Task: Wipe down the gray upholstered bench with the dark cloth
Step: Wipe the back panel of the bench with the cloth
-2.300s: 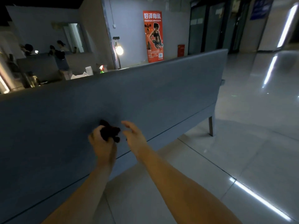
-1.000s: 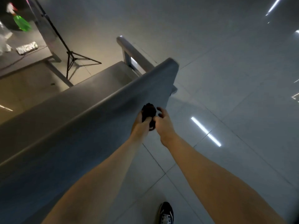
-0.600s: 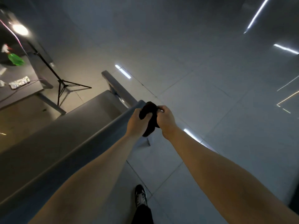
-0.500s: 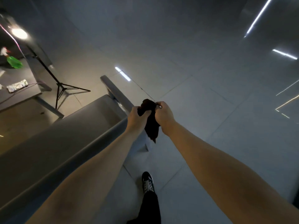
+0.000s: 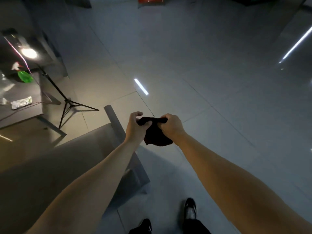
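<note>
Head view, looking steeply down. Two bare forearms reach forward and meet near the centre of the field, where the left hand (image 5: 135, 129) and the right hand (image 5: 172, 127) hold a crumpled dark cloth (image 5: 156, 135) between them.

Left hand: the thumb pinches the cloth's upper left corner, while the upper fingers (image 5: 136, 113) curl loosely above it, clear of the fabric. Right hand: the fingers are curled tightly round the cloth's upper right edge, knuckles toward the camera.

The slack body of the dark cloth hangs below both hands in a rounded fold, seen against the glossy gray tiled floor (image 5: 211, 78). It lies just past the right end of the long gray upholstered bench (image 5: 67, 166), apart from the upholstery.

The bench fills the lower left, under the left forearm. A gray metal end rail (image 5: 112, 117) runs along the bench's end and passes behind the left wrist. Two black shoes (image 5: 190, 210) stand on the floor at the lower edge, near the bench's closest corner.

Upper left: a black tripod stand (image 5: 70, 105) rests on the floor beside a gray table (image 5: 20, 114) bearing a silvery packet (image 5: 21, 103). A green object (image 5: 25, 76), too blurred to identify, sits farther back, and a round lamp (image 5: 28, 53) glows above it. A white light strip (image 5: 141, 86) is reflected in the floor beyond the hands.
</note>
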`<state>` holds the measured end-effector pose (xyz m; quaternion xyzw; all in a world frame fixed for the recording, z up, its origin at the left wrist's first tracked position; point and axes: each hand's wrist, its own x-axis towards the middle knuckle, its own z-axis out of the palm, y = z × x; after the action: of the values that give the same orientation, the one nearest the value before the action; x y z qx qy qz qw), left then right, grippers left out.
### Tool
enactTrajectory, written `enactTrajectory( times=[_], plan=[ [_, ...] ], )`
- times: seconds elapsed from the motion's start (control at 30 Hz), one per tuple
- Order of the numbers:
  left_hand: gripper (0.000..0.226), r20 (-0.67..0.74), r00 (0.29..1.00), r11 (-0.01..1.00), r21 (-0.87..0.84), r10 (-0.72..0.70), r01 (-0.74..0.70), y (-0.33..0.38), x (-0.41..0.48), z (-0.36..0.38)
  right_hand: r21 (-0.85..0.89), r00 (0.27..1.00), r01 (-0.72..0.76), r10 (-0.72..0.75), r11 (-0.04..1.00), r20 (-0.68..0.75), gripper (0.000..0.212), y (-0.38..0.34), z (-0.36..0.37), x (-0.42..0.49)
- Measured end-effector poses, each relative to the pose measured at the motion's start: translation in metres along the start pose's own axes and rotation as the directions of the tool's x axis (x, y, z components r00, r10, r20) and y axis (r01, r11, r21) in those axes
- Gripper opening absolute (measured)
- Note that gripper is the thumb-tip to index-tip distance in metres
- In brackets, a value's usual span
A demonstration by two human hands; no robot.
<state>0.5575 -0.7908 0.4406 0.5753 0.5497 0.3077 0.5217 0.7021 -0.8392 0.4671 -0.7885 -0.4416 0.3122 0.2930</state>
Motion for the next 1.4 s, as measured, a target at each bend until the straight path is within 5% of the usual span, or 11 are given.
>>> enactTrajectory(
  times=[0.1,0.2,0.43,0.63,0.73,0.9,1.0,1.07,1.2,1.3,1.4],
  plan=[
    [0.04,-0.143,0.989,0.985,0.17,0.034,-0.01,0.011,0.056,0.031,-0.1,0.997,0.06,-0.064,0.993,-0.032,0.032,0.003,-0.023,0.065],
    [0.057,-0.255,0.963,0.971,0.194,-0.085,0.137,0.027,0.109,0.058,-0.111,0.988,0.155,-0.157,0.982,-0.009,0.036,0.003,-0.049,0.129],
    [0.036,-0.236,0.954,0.977,-0.154,-0.183,0.149,0.091,0.183,0.086,0.092,0.926,0.199,-0.218,0.976,0.309,0.019,-0.015,-0.097,0.238],
    [0.053,-0.092,0.973,0.838,-0.529,-0.212,0.133,0.117,0.223,0.066,0.003,0.821,0.416,-0.377,0.909,0.428,0.05,-0.05,-0.076,0.318],
    [0.038,-0.3,0.932,0.92,-0.385,-0.203,0.076,0.114,0.254,0.047,-0.097,0.789,0.45,-0.344,0.888,0.509,0.026,-0.077,-0.051,0.353],
    [0.021,-0.643,0.751,0.989,-0.106,-0.148,0.105,0.098,0.327,0.001,0.111,0.638,0.262,-0.258,0.959,0.725,0.04,-0.132,-0.01,0.403],
    [0.024,-0.62,0.698,0.931,-0.293,-0.359,0.219,0.094,0.368,-0.04,0.181,0.627,0.207,-0.273,0.961,0.729,0.026,-0.185,0.017,0.433],
    [0.035,-0.551,0.693,0.866,-0.444,-0.465,0.229,0.09,0.388,-0.068,0.128,0.658,0.353,-0.343,0.927,0.671,0.014,-0.222,0.041,0.453],
    [0.044,-0.495,0.687,0.747,-0.657,-0.532,0.105,0.081,0.41,-0.123,-0.034,0.61,0.557,-0.381,0.83,0.694,0.036,-0.29,0.081,0.482],
    [0.05,-0.538,0.684,0.702,-0.71,-0.492,-0.053,0.08,0.419,-0.165,-0.052,0.592,0.47,-0.271,0.881,0.759,0.046,-0.326,0.119,0.496],
    [0.063,-0.618,0.62,0.72,-0.683,-0.484,-0.12,0.07,0.432,-0.206,0.11,0.526,0.214,-0.21,0.971,0.824,0.039,-0.358,0.158,0.501]
  ],
)
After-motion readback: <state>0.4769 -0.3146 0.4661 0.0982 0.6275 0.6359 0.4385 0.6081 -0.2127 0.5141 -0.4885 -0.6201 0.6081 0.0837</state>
